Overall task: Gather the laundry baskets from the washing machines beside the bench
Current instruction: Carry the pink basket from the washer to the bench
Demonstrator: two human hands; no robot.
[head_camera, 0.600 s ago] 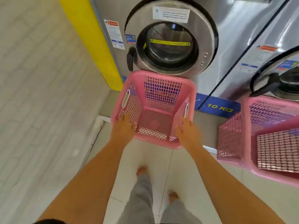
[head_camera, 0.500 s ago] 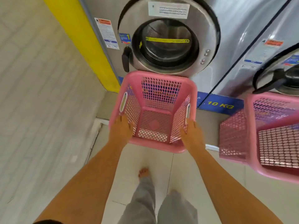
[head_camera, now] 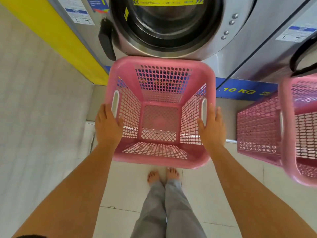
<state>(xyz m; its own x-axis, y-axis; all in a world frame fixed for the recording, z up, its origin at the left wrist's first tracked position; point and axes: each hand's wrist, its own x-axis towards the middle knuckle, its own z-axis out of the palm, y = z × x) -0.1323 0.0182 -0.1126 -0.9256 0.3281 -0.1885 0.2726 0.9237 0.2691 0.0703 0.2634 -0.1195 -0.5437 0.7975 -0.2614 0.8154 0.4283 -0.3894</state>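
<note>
An empty pink mesh laundry basket (head_camera: 159, 163) stands directly below the round door of a steel washing machine (head_camera: 168, 23). My left hand (head_camera: 107, 127) clasps its left rim beside the handle slot, thumb inside the basket. On the opposite rim my right hand (head_camera: 212, 127) grips the same way, so the basket is held between both hands. A second pink basket (head_camera: 257, 127) sits at the right edge, in front of the neighbouring washer (head_camera: 274, 48), and is partly cut off.
The machines stand on a raised ledge with a blue "10 KG" strip (head_camera: 240, 91). A yellow wall panel (head_camera: 56, 40) borders the left washer. My bare feet (head_camera: 163, 176) are on the tiled floor just behind the basket.
The view has come closer to the basket. Both hands slid forward from its near corners to the side rims by the handle slots. My feet came together.
</note>
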